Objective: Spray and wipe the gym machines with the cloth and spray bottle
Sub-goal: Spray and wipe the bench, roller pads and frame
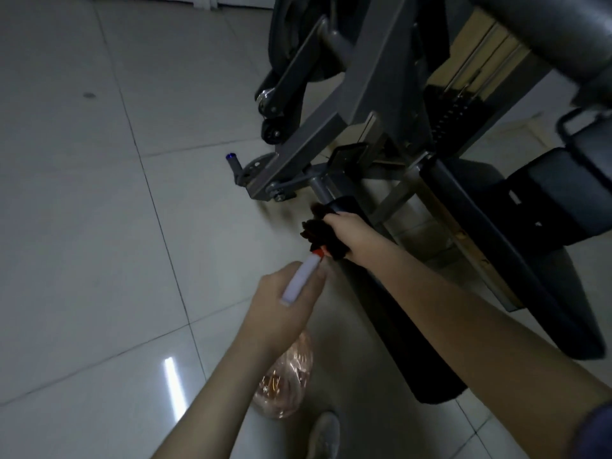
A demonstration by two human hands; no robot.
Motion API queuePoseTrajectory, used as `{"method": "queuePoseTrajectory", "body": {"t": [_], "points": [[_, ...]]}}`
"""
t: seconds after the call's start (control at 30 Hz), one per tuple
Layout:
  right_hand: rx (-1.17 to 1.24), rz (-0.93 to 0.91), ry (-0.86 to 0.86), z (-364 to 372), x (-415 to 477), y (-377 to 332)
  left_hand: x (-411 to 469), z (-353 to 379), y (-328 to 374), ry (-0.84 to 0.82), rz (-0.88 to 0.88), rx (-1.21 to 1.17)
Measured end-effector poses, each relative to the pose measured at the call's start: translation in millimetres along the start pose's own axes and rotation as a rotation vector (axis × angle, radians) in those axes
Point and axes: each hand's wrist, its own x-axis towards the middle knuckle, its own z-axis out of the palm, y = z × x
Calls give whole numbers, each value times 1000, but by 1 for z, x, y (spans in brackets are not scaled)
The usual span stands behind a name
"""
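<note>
1. The step in hand looks like wiping the long black roller pad [414,352] of the gym machine [374,94]. The right hand [347,233] is clenched round a bunched dark cloth [318,233] and holds it on the pad's upper end, just below the grey metal stem.
2. The left hand [284,303] grasps the spray bottle [299,281] by its white head. The bottle's clear, pink-tinted body hangs below the wrist, above the tiled floor [99,226]. Whether a finger rests on the trigger cannot be told.
3. The red nozzle [318,252] points up at the cloth and sits just beside its lower edge, nearly touching. At that range a squeeze would probably soak one spot of cloth, so I would draw the bottle back a little and aim at bare pad ahead of the cloth.
4. To wipe well, wrap the cloth round the curve of the pad and slide along its length in overlapping passes. Turn the wrist so that the hidden underside is covered too.
5. Most of the pad runs down toward the person, under the right forearm. Judged from this, the stroke should travel from the stem end back along that stretch.
6. The room is dim, so streaks would be hard to spot; even, firm pressure matters more than checking by eye.
</note>
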Motion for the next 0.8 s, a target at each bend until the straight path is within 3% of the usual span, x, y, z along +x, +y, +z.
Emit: {"method": "queuePoseTrajectory", "body": {"t": [0.23,0.47,0.8], "points": [[-72,10,19,3,-70,-47,-23,-26,64,24,-28,-10],[-22,-120,-3,-1,-131,-87,-34,-48,128,60,-84,29],[62,-230,25,-20,-141,-165,3,-59,213,70,-55,-45]]}}
